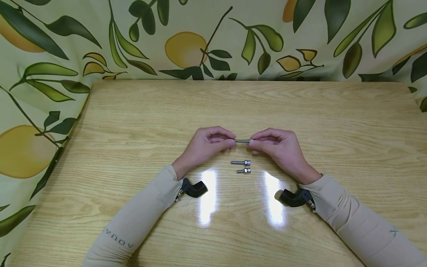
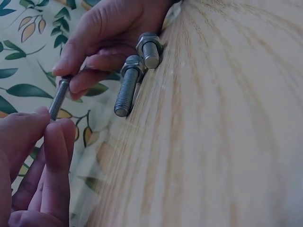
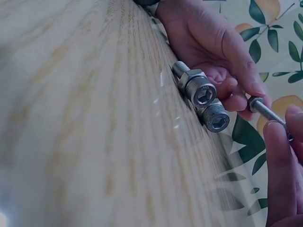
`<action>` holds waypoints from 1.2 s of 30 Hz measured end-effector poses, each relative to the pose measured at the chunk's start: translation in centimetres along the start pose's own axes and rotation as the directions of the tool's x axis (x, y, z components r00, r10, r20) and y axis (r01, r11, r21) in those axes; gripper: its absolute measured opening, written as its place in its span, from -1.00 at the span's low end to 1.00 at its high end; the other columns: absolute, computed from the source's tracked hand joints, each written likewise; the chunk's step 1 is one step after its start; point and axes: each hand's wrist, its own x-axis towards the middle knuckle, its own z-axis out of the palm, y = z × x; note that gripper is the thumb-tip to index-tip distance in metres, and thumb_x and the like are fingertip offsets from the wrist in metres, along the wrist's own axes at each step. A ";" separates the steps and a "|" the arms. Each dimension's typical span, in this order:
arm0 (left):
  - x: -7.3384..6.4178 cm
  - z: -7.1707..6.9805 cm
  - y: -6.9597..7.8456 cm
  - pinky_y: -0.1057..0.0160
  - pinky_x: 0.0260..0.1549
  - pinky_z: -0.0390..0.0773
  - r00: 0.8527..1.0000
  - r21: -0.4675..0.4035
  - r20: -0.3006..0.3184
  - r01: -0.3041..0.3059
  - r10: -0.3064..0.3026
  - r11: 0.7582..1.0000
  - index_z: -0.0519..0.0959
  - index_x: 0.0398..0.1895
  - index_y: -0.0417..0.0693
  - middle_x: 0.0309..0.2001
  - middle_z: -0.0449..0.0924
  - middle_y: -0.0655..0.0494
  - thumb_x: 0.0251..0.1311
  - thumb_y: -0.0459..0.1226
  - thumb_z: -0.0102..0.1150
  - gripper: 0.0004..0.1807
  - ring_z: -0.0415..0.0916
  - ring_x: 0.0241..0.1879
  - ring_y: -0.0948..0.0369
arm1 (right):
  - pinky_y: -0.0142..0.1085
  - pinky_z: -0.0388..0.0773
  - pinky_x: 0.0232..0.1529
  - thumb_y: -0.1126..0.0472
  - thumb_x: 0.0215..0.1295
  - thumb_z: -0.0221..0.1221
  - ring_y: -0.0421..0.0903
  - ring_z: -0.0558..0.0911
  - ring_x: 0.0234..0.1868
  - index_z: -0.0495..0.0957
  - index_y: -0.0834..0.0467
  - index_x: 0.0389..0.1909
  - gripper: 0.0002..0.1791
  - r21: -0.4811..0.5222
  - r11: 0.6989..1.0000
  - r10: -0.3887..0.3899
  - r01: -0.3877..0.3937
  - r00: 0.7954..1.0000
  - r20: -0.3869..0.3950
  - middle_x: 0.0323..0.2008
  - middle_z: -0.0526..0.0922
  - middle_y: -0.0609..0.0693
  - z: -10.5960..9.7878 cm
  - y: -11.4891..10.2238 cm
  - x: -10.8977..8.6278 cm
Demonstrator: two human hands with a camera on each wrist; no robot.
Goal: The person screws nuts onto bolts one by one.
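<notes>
A long, thin metal bolt (image 1: 242, 141) is held level between both hands over the table. My left hand (image 1: 208, 144) pinches its left end between thumb and fingers; a hex nut (image 3: 255, 103) shows at those fingertips in the right wrist view. My right hand (image 1: 277, 146) pinches the other end, its fingertips covering much of that end. Nearer to me, a medium socket-head bolt (image 1: 238, 162) and a shorter socket-head bolt (image 1: 242, 171) lie side by side on the table, heads to the right. Each carries a hex nut close to its head.
The wood-grain table (image 1: 150, 107) stretches around the hands. A curtain (image 1: 253, 40) printed with leaves and fruit borders it at the back and left. Dark wrist-worn devices (image 1: 195, 188) stick out at both sleeve cuffs. Bright light reflections lie on the tabletop near the bolts.
</notes>
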 end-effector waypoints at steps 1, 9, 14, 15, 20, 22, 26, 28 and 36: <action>0.0 0.0 0.0 0.28 -0.15 0.69 1.000 0.002 -0.005 0.003 -0.003 1.000 0.66 -0.11 -0.05 -0.20 0.76 0.03 0.16 -0.16 0.35 -0.73 0.73 -0.19 0.21 | -0.24 0.72 -0.22 0.21 0.17 0.36 -0.07 0.79 -0.32 0.60 0.41 -0.09 -0.61 0.009 1.000 0.008 -0.008 1.000 0.002 -0.31 0.80 -0.05 0.0 0.0 0.0; 0.1 0.0 -0.1 0.30 -0.04 0.67 1.000 -0.007 0.009 -0.008 0.008 1.000 0.65 -0.08 -0.01 -0.09 0.71 0.07 0.13 -0.18 0.38 -0.71 0.70 -0.11 0.21 | -0.33 0.72 -0.19 0.12 0.17 0.37 -0.17 0.79 -0.27 0.63 0.34 -0.10 -0.60 -0.035 0.996 0.081 -0.081 0.997 -0.007 -0.34 0.81 -0.10 -0.1 -0.2 0.1; 0.1 0.0 -0.1 0.24 -0.23 0.68 0.999 0.001 0.038 -0.023 0.023 1.000 0.61 -0.01 -0.06 -0.18 0.74 -0.01 0.33 -0.10 0.17 -0.70 0.71 -0.24 0.15 | -0.33 0.71 -0.18 0.12 0.15 0.38 -0.17 0.79 -0.27 0.64 0.31 -0.11 -0.62 -0.037 0.994 0.102 -0.102 0.995 -0.016 -0.34 0.80 -0.11 0.0 -0.2 -0.1; 0.1 0.0 -0.1 0.22 -0.29 0.68 0.999 0.004 0.039 -0.023 0.023 1.000 0.61 -0.02 -0.08 -0.22 0.75 -0.03 0.35 -0.09 0.13 -0.70 0.70 -0.28 0.13 | -0.33 0.71 -0.18 0.12 0.15 0.38 -0.16 0.79 -0.27 0.64 0.30 -0.11 -0.62 -0.038 0.994 0.102 -0.102 0.995 -0.015 -0.34 0.80 -0.11 0.0 -0.2 -0.2; 0.1 0.0 -0.2 0.22 -0.32 0.68 0.999 0.020 0.039 -0.006 0.005 1.000 0.65 -0.12 -0.06 -0.26 0.75 -0.01 0.29 -0.10 0.22 -0.75 0.68 -0.35 0.17 | -0.34 0.71 -0.19 0.15 0.16 0.37 -0.17 0.79 -0.26 0.63 0.33 -0.10 -0.62 -0.009 0.995 0.095 -0.095 0.995 0.002 -0.32 0.81 -0.11 0.1 -0.1 -0.3; 0.1 0.0 -0.1 0.25 -0.23 0.70 0.999 0.005 0.043 0.002 -0.002 1.000 0.64 -0.10 -0.04 -0.19 0.74 0.02 0.20 -0.14 0.32 -0.74 0.70 -0.26 0.20 | -0.34 0.71 -0.19 0.17 0.17 0.37 -0.18 0.79 -0.26 0.62 0.36 -0.09 -0.62 0.008 0.996 0.086 -0.086 0.996 0.007 -0.32 0.81 -0.10 0.1 -0.1 -0.3; 0.0 0.0 -0.1 0.26 -0.13 0.70 0.999 0.002 0.047 0.002 -0.003 1.000 0.63 -0.04 -0.02 -0.13 0.73 0.06 0.16 -0.13 0.36 -0.67 0.71 -0.18 0.21 | -0.33 0.71 -0.19 0.20 0.17 0.36 -0.17 0.79 -0.27 0.60 0.41 -0.08 -0.60 0.036 0.997 0.061 -0.062 0.998 0.008 -0.33 0.81 -0.08 0.1 -0.1 -0.3; 0.0 0.0 0.0 0.21 -0.20 0.71 0.998 0.004 0.058 -0.006 0.006 1.000 0.63 -0.06 -0.04 -0.20 0.74 0.03 0.24 -0.10 0.28 -0.70 0.71 -0.24 0.18 | -0.32 0.71 -0.19 0.21 0.17 0.36 -0.16 0.79 -0.27 0.59 0.43 -0.08 -0.59 0.045 0.998 0.051 -0.051 0.999 0.010 -0.32 0.81 -0.07 0.1 -0.1 -0.3; 0.0 0.0 0.0 0.23 -0.20 0.71 0.999 0.003 0.047 -0.018 0.018 1.000 0.64 -0.10 -0.07 -0.20 0.74 0.00 0.23 -0.15 0.29 -0.75 0.70 -0.25 0.19 | -0.31 0.71 -0.18 0.24 0.18 0.35 -0.16 0.79 -0.25 0.54 0.51 -0.05 -0.55 0.076 0.996 0.045 -0.046 0.999 0.022 -0.31 0.81 -0.08 0.2 -0.2 -0.2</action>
